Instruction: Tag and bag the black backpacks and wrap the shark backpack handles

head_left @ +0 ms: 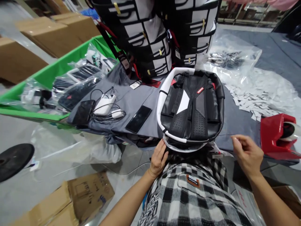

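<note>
A black and white backpack [198,103] lies at the table's front edge with its straps and padded back facing up. My left hand [158,158] is closed at its lower left corner, fingertips on the white edge. My right hand [249,155] is off to the right of the bag, apart from it, with fingers curled together; whatever is inside them, if anything, is hidden. A whitish tag or strip [219,152] hangs from the bag's near side, between the bag and my right hand.
Black and white backpacks [150,37] stand behind. Left are a phone [139,118], a white charger [105,104] with cables, and a green bin [35,75] of bagged goods. Right are scattered paper slips [255,102], clear plastic bags [235,56] and a red tape dispenser [271,135].
</note>
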Tool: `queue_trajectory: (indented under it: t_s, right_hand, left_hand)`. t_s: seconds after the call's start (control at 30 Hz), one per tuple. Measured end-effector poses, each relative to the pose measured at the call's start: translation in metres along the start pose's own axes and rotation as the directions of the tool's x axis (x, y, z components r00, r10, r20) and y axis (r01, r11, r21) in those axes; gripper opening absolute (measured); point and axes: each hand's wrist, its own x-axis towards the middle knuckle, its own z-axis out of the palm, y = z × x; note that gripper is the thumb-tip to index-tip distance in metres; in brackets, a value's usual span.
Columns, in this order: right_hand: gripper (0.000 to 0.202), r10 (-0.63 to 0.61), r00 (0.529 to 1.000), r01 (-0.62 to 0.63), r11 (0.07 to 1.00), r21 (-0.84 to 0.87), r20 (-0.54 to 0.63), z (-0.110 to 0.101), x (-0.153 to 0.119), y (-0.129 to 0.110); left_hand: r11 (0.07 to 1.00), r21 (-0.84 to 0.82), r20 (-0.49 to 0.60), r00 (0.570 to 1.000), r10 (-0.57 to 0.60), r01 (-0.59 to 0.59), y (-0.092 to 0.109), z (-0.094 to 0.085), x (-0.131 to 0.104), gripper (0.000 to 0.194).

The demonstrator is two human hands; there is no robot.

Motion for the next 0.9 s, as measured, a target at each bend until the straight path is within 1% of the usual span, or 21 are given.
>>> queue_trajectory:
  t_s: [0.03,0.07,0.1,0.13,0.17,0.2,0.23,0.33,0.4,0.47,0.53,0.57,0.63,0.7,0.77,0.8,0.9]
  right_hand:
    - [0.019,-0.144,0.989,0.144,0.989,-0.045,-0.009,0.001,-0.012,-0.005]
    - [0.013,-0.296,0.955,0.298,0.953,-0.058,0.034,0.005,-0.023,-0.01]
    - [0.009,-0.438,0.894,0.443,0.896,-0.039,0.089,0.011,-0.033,-0.014]
    - [0.013,-0.553,0.823,0.558,0.83,-0.006,0.131,0.018,-0.041,-0.016]
    - [0.021,-0.635,0.757,0.64,0.768,0.025,0.152,0.026,-0.046,-0.018]
    - [0.029,-0.694,0.702,0.696,0.716,0.05,0.162,0.034,-0.049,-0.018]
    - [0.034,-0.735,0.656,0.737,0.673,0.063,0.172,0.041,-0.049,-0.018]
    - [0.036,-0.808,0.528,0.828,0.559,0.054,0.261,0.052,-0.04,-0.016]
    - [0.035,-0.832,0.452,0.875,0.484,0.024,0.321,0.054,-0.031,-0.014]
    - [0.035,-0.846,0.4,0.906,0.422,-0.015,0.352,0.054,-0.025,-0.015]
    - [0.033,-0.856,0.366,0.926,0.374,-0.053,0.365,0.057,-0.022,-0.016]
    - [0.032,-0.86,0.36,0.93,0.359,-0.072,0.361,0.059,-0.023,-0.017]
    - [0.03,-0.858,0.376,0.926,0.361,-0.11,0.349,0.065,-0.025,-0.02]
    - [0.028,-0.847,0.414,0.91,0.389,-0.141,0.333,0.07,-0.027,-0.024]
    - [0.027,-0.83,0.449,0.894,0.419,-0.16,0.332,0.07,-0.03,-0.028]
    - [0.028,-0.821,0.459,0.888,0.43,-0.161,0.339,0.068,-0.031,-0.029]
    - [0.034,-0.811,0.462,0.885,0.448,-0.127,0.361,0.053,-0.039,-0.031]
  left_hand:
    - [1.0,0.005,0.004,1.0,0.024,-0.024,-0.003,0.002,0.002,0.066]
    - [0.999,0.007,0.015,0.998,0.054,-0.054,-0.007,0.004,0.003,0.067]
    - [0.995,0.009,0.032,0.995,0.095,-0.095,-0.01,0.004,0.005,0.067]
    - [0.989,0.011,0.05,0.988,0.145,-0.146,-0.014,0.004,0.007,0.065]
    - [0.98,0.016,0.065,0.978,0.198,-0.199,-0.019,0.003,0.009,0.063]
    - [0.969,0.024,0.078,0.967,0.242,-0.244,-0.024,0.002,0.01,0.06]
    - [0.96,0.035,0.089,0.957,0.275,-0.279,-0.029,0.0,0.012,0.057]
    - [0.938,0.033,0.125,0.933,0.338,-0.345,-0.045,-0.005,0.019,0.046]
    - [0.927,-0.047,0.166,0.913,0.374,-0.371,-0.054,-0.008,0.028,0.038]
    - [0.908,-0.163,0.23,0.881,0.414,-0.385,-0.058,-0.011,0.041,0.03]
    - [0.869,-0.247,0.291,0.822,0.489,-0.429,-0.059,-0.013,0.057,0.022]
    - [0.842,-0.276,0.309,0.787,0.535,-0.464,-0.059,-0.014,0.065,0.02]
    - [0.787,-0.321,0.321,0.721,0.614,-0.527,-0.056,-0.015,0.081,0.022]
    - [0.747,-0.333,0.32,0.676,0.664,-0.576,-0.05,-0.017,0.094,0.024]
    - [0.724,-0.299,0.321,0.649,0.69,-0.622,-0.04,-0.021,0.103,0.024]
    - [0.714,-0.28,0.319,0.639,0.7,-0.642,-0.034,-0.024,0.106,0.024]
    - [0.703,-0.287,0.322,0.626,0.71,-0.65,-0.007,-0.035,0.104,0.022]
